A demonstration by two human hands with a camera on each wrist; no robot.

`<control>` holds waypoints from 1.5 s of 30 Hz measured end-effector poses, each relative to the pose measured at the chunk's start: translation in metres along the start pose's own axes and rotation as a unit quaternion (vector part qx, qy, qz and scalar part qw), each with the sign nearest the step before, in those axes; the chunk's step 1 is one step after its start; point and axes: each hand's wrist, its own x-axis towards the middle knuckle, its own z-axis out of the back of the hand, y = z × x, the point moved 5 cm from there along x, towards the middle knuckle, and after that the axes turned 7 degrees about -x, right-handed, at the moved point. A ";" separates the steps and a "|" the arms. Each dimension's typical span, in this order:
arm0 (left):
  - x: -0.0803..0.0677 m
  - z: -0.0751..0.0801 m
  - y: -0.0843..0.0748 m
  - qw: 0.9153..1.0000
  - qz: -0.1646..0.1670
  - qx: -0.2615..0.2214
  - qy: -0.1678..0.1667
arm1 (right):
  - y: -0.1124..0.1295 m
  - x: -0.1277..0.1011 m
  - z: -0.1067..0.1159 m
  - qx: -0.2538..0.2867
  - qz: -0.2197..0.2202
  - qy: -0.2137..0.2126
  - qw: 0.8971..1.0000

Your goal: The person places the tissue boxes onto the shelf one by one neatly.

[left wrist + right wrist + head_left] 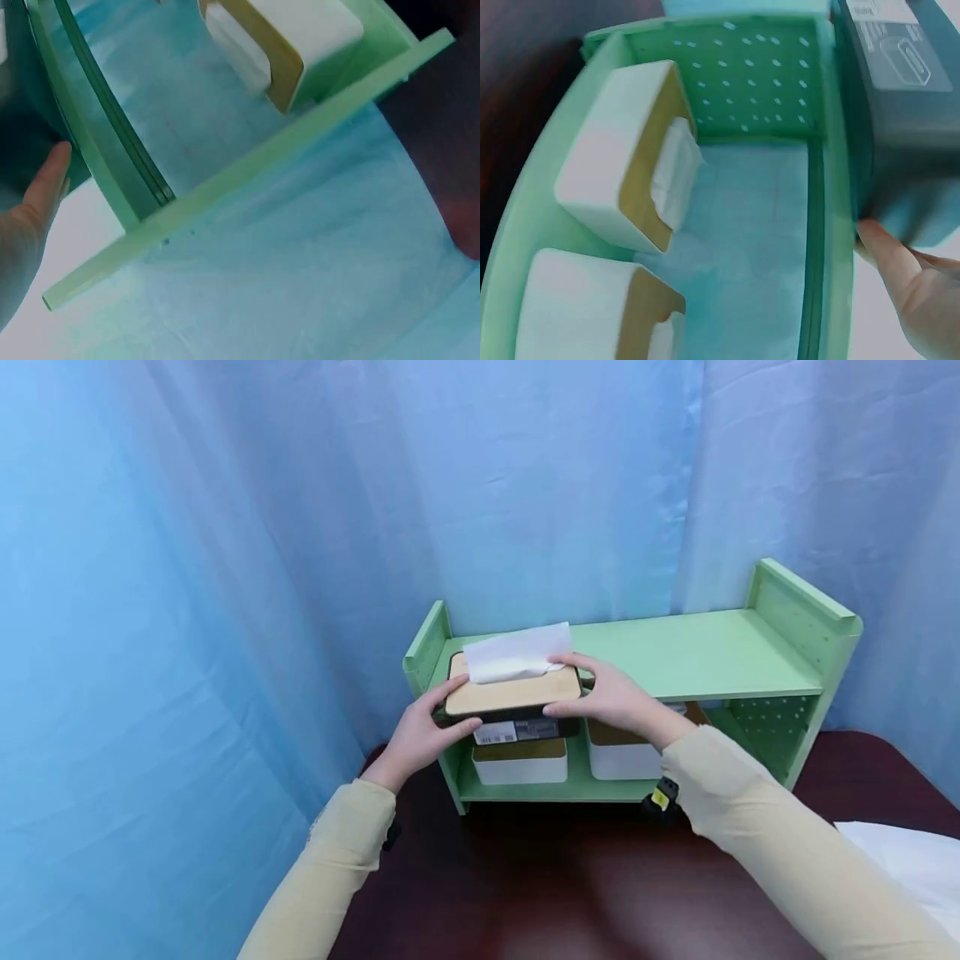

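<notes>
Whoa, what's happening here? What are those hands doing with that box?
Someone's left hand and right hand are gripping opposite sides of a dark tissue box with a light wood-coloured top. A white tissue pokes out of it. They have it at the left end of the green shelf, by the upper board; whether it rests there or is held just above is hard to tell. Two white tissue boxes sit on the level below.
</notes>
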 end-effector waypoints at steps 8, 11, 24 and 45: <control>0.025 0.002 0.000 0.999 0.025 0.012 0.038 | 0.001 0.014 0.013 -0.008 -0.039 0.015 0.999; 0.031 0.004 0.002 0.998 0.038 0.019 0.035 | 0.003 0.019 0.013 -0.004 -0.047 0.014 0.999; 0.053 0.003 0.010 0.996 0.078 0.042 -0.020 | 0.003 0.042 0.005 -0.038 -0.063 -0.017 0.997; 0.067 -0.009 0.005 0.990 0.074 0.053 -0.105 | -0.009 0.049 0.007 -0.058 -0.116 -0.091 0.987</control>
